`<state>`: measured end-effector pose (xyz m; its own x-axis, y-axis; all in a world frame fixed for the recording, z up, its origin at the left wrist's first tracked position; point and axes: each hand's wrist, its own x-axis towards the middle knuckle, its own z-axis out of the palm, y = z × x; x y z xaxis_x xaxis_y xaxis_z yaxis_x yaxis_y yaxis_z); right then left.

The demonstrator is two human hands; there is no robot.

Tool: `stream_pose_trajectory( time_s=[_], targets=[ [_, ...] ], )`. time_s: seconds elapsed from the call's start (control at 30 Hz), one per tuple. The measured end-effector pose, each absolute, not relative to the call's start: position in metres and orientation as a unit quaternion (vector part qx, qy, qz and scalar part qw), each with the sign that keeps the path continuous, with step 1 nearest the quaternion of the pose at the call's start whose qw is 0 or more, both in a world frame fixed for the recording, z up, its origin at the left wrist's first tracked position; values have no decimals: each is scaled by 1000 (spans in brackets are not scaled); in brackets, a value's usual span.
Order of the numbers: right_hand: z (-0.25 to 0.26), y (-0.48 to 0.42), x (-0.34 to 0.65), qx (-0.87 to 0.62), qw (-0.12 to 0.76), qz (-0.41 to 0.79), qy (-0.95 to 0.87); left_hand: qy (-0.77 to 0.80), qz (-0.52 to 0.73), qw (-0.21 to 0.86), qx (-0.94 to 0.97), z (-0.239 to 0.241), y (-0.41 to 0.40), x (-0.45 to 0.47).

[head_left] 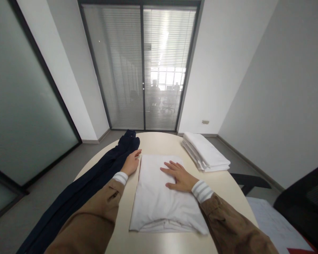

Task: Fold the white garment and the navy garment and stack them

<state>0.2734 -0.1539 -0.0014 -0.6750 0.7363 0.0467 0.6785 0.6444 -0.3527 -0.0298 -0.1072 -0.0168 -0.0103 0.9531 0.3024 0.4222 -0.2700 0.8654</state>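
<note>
A white folded garment, which looks like a shirt [159, 204], lies flat on the round cream table [175, 243] right in front of me. Its near edge shows a curved, layered opening like a neckline. My right hand [178, 177] rests on its upper right part, palm down with fingers spread. Beside its upper left edge is my left hand [132, 162], fingers stretched toward the cloth and thumb side partly hidden. I cannot tell whether the left hand touches the cloth. Dark navy trousers [103, 169] lie along the table's left side, close to my left hand and forearm.
A stack of folded white cloth [208, 153] sits at the table's far right. A black chair [307, 201] stands at the right, near white sheets with a red edge [278, 222]. Beyond the table is a glass door with blinds [143, 70].
</note>
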Motion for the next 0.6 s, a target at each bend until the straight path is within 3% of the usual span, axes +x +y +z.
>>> stream_pose_trajectory(
  time_s=[0.1,0.27,0.6],
  targets=[
    [4,-155,277,-378,92,169,-905,509,467,303,656,-35,-98,-36],
    [17,-157,279,-349,127,171,-913,520,453,236,685,-41,-104,-35],
    [-31,-121,319,-503,360,104,-778,482,495,309,653,-29,-112,-29]
  ],
)
